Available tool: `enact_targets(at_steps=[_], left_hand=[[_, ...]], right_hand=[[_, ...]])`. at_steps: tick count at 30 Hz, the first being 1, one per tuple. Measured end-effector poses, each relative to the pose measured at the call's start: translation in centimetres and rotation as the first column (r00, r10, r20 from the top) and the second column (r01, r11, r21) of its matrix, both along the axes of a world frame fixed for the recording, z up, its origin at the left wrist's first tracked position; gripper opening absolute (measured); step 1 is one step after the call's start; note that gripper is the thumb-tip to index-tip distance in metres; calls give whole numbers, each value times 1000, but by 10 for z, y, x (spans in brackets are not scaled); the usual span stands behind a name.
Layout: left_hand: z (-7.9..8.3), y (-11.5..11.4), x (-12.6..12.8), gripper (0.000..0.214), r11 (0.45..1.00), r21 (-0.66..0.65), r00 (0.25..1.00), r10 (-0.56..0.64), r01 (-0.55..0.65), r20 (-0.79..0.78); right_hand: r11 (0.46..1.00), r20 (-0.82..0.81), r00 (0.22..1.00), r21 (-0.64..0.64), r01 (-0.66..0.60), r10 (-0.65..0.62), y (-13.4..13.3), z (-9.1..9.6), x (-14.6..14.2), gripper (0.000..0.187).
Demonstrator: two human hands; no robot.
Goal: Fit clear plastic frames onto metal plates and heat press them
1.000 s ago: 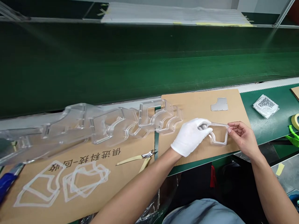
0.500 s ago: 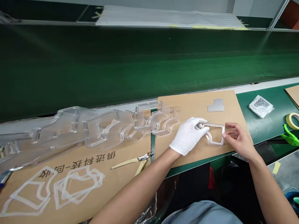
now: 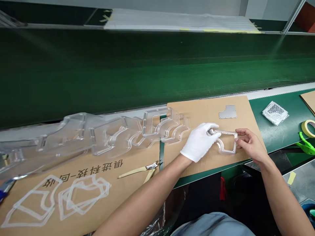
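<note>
Between my hands is a clear plastic frame (image 3: 231,151) with a curved notch at its lower left, over the right cardboard sheet (image 3: 177,164). My left hand (image 3: 200,141), in a white glove, pinches the frame's upper left corner. The bare fingers of my right hand (image 3: 249,144) grip its right edge. Just behind the frame lies a flat grey plate (image 3: 228,111) of a similar notched outline. Several clear plastic housings (image 3: 110,136) stand in a row to the left of my gloved hand.
Thin whitish gasket outlines (image 3: 83,196) lie on the left cardboard (image 3: 98,223), near pliers with cream handles (image 3: 133,171). To the right are a stack of bagged pieces (image 3: 275,113), a yellow tape roll (image 3: 308,127) and a bright green tool (image 3: 305,144). A green panel (image 3: 147,72) rises behind the bench.
Both hands keep their hold on the frame, with barely any movement. The whole view has shifted slightly, so the things on the left sit a little farther right.
</note>
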State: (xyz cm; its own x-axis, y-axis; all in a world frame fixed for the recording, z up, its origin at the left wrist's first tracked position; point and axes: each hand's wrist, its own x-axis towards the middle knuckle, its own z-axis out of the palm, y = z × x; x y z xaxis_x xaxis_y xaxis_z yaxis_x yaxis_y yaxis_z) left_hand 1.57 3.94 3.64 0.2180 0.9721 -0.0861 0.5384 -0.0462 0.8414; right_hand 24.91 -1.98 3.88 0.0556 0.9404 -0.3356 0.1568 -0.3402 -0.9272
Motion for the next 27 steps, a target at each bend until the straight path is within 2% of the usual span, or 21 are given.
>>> enact_targets(at_steps=[4,8,12,15,20,27], left_hand=[[3,2,2,27,996,85,993,-30,39,-111],[10,9,13,31,942,248,947,-150,224,-285],[20,17,29,16,846,244,790,-285,473,-542],[23,17,33,26,782,235,697,-322,578,-640],[23,13,30,29,770,292,740,-322,568,-591],[17,19,38,24,768,294,749,-338,570,-569]], right_hand=[[999,51,998,-7,-32,32,3,3,-1,48],[998,182,981,-14,-64,65,4,1,-1,51],[998,170,983,1,-68,67,4,-1,-1,47],[998,136,989,6,-65,64,4,-2,-1,47],[997,108,992,26,-73,70,3,-3,0,45],[996,95,993,35,-80,76,3,-3,0,43]])
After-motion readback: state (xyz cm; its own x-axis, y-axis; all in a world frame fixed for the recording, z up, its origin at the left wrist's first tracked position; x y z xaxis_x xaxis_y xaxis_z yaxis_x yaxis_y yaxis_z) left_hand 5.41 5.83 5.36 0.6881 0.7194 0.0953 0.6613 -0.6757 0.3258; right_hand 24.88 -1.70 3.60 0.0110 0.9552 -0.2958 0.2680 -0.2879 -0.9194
